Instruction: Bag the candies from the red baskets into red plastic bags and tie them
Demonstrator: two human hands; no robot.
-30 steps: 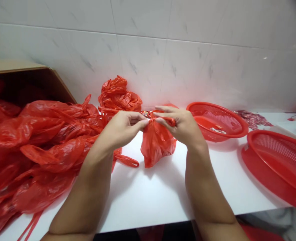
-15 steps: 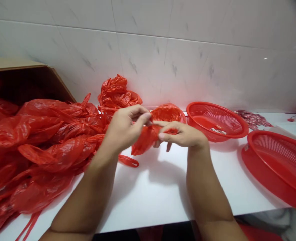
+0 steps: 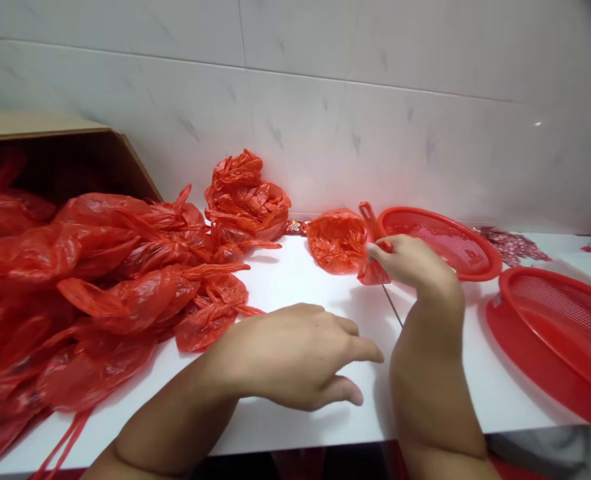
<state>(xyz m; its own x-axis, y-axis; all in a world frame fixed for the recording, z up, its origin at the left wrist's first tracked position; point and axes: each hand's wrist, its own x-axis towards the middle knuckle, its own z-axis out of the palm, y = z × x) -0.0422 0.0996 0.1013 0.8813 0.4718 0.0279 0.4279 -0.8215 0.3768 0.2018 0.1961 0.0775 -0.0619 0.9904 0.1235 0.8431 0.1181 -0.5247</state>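
Observation:
My right hand (image 3: 409,261) grips a small red plastic bag (image 3: 373,270) near the smaller red basket. Below that bag a thin dark stick or cord (image 3: 392,305) slants over the white table. My left hand (image 3: 305,357) hovers above the table nearer to me, holding nothing, with thumb and index finger apart. Just left of the held bag lies an open red bag (image 3: 336,241). A large heap of red bags (image 3: 90,267), several with knotted handles, covers the left side.
An open cardboard box (image 3: 45,125) stands at the back left. Crumpled red bags (image 3: 245,193) lean against the tiled wall. To the right are the smaller red basket (image 3: 438,240), a larger red basket (image 3: 555,333) and small red packets (image 3: 513,245).
My left hand has let go of the small red bag and come down toward me. My right hand has moved right with the bag, beside the smaller basket.

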